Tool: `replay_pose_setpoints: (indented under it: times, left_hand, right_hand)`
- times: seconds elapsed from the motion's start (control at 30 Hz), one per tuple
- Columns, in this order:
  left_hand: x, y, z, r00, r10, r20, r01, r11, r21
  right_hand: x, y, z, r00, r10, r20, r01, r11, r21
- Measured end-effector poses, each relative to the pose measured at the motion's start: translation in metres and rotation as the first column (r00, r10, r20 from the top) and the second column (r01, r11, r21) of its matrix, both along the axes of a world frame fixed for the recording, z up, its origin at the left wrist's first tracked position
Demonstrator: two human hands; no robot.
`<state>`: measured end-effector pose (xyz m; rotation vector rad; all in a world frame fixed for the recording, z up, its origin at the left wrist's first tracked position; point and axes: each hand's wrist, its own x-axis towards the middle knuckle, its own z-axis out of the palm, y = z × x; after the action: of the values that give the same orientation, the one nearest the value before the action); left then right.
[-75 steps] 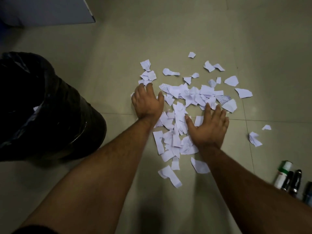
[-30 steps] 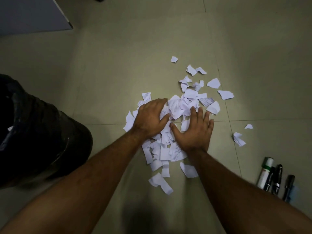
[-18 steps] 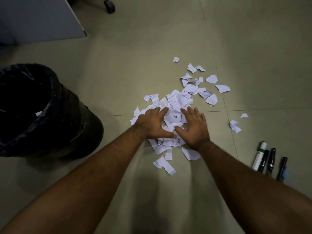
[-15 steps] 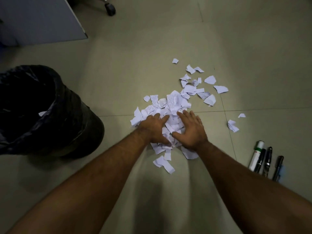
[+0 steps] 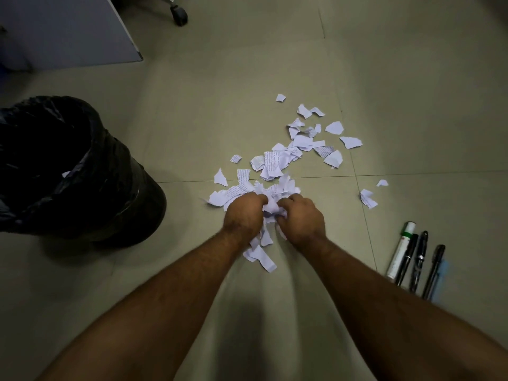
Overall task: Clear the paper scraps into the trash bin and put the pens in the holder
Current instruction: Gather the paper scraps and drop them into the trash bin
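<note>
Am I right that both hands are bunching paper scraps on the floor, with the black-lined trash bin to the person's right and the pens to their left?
Not quite: the sides are swapped. In the head view the trash bin stands to the person's left and the pens lie to their right. Both hands, left and right, do bunch the paper scraps.

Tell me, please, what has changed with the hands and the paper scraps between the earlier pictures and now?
Both hands raked inward across the floor. The left hand and right hand, flat before, now curl round a bunched heap of paper scraps between them. The far scraps, the trash bin and the pens lie as before.
</note>
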<state>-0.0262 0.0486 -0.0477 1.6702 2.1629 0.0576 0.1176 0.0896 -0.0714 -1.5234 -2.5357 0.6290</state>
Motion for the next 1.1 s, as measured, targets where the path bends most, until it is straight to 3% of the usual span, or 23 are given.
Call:
replay_pose_setpoints:
  times: [0.17, 0.33, 0.47, 0.7, 0.9, 1.1]
  left_hand:
    - [-0.005, -0.001, 0.018, 0.964, 0.241, 0.111, -0.254, 0.958, 0.129]
    - [-0.015, -0.001, 0.051, 0.897, 0.376, 0.234, -0.416, 0.896, 0.153]
    - [-0.025, 0.0, 0.091, 0.861, 0.433, 0.268, -0.49, 0.847, 0.207]
    - [-0.065, -0.004, 0.188, 0.79, 0.514, 0.333, -0.599, 0.761, 0.247]
    - [-0.132, -0.048, 0.265, 0.668, 0.648, 0.366, -0.744, 0.591, 0.312]
    - [-0.211, -0.101, 0.276, 0.537, 0.76, 0.368, -0.836, 0.418, 0.357]
  right_hand:
    - [-0.001, -0.003, 0.005, 0.947, -0.215, -0.239, 0.166, 0.964, -0.208]
    - [-0.018, 0.002, 0.031, 0.818, -0.511, -0.266, 0.395, 0.833, -0.387]
    - [-0.033, 0.002, 0.069, 0.737, -0.585, -0.339, 0.45, 0.798, -0.401]
    - [-0.08, 0.006, 0.16, 0.718, -0.511, -0.472, 0.384, 0.857, -0.343]
    - [-0.161, -0.02, 0.24, 0.734, -0.353, -0.58, 0.214, 0.931, -0.297]
    - [-0.251, -0.06, 0.272, 0.803, -0.081, -0.591, -0.025, 0.985, -0.169]
